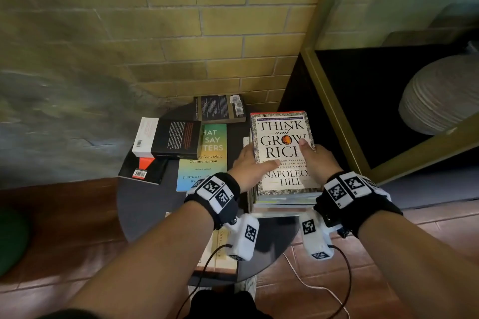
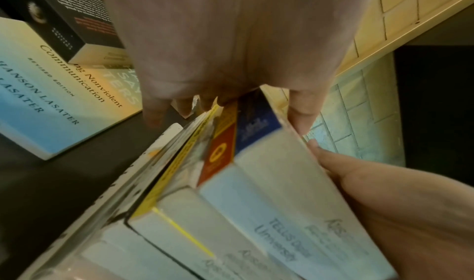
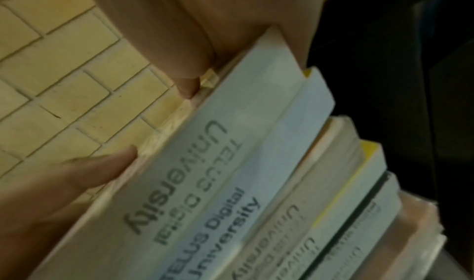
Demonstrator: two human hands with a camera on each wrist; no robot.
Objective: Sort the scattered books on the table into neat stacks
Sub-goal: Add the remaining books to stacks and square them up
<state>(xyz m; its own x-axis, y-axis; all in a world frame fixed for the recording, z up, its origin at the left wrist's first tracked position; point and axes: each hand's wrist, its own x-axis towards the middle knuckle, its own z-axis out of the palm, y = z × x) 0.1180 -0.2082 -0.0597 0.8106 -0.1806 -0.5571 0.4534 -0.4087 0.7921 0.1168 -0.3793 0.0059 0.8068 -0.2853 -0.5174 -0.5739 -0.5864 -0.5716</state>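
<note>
A stack of books (image 1: 285,198) stands at the right of the dark round table (image 1: 145,204), topped by "Think and Grow Rich" (image 1: 282,137). My left hand (image 1: 252,161) grips the stack's left side, its thumb lying on the top cover. My right hand (image 1: 315,159) grips the right side, thumb also on the cover. In the left wrist view my left hand's fingers (image 2: 156,110) curl down over the spines of the stack (image 2: 231,183). The right wrist view shows the stack's stamped page edges (image 3: 205,183) under my right hand (image 3: 205,31).
Loose books lie to the left: a green-blue one (image 1: 204,163), a black one (image 1: 176,139) overlapping it, a white one (image 1: 145,137), a black-and-red one (image 1: 142,168) and a dark one (image 1: 220,108) at the back. Another book (image 1: 217,254) lies under my left wrist. A gold-framed dark cabinet (image 1: 337,111) stands close on the right.
</note>
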